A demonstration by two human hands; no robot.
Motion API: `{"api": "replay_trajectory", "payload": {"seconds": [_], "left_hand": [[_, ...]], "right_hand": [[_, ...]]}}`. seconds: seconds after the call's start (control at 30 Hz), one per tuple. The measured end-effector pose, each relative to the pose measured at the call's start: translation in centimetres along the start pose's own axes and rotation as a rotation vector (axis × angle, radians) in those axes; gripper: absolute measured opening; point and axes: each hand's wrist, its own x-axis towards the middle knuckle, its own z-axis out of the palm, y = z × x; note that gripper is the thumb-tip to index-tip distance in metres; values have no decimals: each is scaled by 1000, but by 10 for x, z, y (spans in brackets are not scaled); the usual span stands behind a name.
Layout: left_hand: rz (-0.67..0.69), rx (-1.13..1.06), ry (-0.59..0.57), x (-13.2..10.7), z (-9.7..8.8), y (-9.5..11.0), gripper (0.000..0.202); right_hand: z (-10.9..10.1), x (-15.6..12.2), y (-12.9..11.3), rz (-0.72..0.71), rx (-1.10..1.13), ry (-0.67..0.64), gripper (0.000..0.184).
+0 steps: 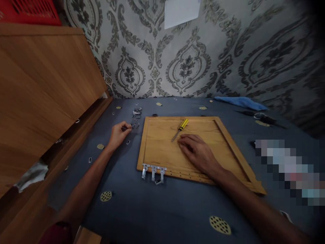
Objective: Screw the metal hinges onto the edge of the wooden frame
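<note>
My left hand (119,134) is on the dark patterned cloth, left of the wooden panel. Its thumb and fingertips are pinched together beside some small loose screws (136,124); whatever is between them is too small to make out. Just behind lie several metal hinges (137,112). Resting on the framed wooden panel (162,149), my right hand (196,152) has loosely bent fingers and no visible object in it. A yellow-and-black screwdriver (182,126) lies on the panel near those fingertips. Metal hinges (153,171) sit along the panel's near left edge, their arms hanging over it.
A wooden cabinet (48,74) stands close on the left, with a red basket (27,12) on top. Patterned wallpaper (157,54) covers the wall behind. At the back right are a blue cloth (241,102) and a dark tool (264,118). A blurred-out object (289,169) lies right.
</note>
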Motion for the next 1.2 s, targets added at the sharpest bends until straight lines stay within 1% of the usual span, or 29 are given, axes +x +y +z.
{"api": "replay_trajectory", "payload": {"seconds": [0.27, 0.37, 0.47, 0.67, 0.8, 0.93, 1.03, 1.2], "left_hand": [[-96, -235, -106, -2, 7, 3, 26], [-117, -295, -132, -4, 8, 6, 30], [-130, -343, -171, -6, 12, 11, 33], [-133, -430, -276, -14, 20, 28, 32], [-126, -485, -337, -20, 23, 42, 27], [-126, -517, -409, -26, 26, 55, 25], [-124, -527, -454, -30, 28, 62, 25], [-113, -546, -498, -35, 32, 70, 27]], "right_hand": [[-1, 0, -4, -18, 16, -8, 24], [-3, 2, -11, -23, 46, 0, 24], [0, 4, -24, -23, 100, -5, 25], [16, 12, -54, 21, 251, -37, 30], [24, 16, -68, 65, 322, -30, 30], [28, 15, -75, 82, 369, -9, 28], [28, 12, -78, 83, 398, 2, 22], [20, 7, -82, 74, 433, 6, 18]]}}
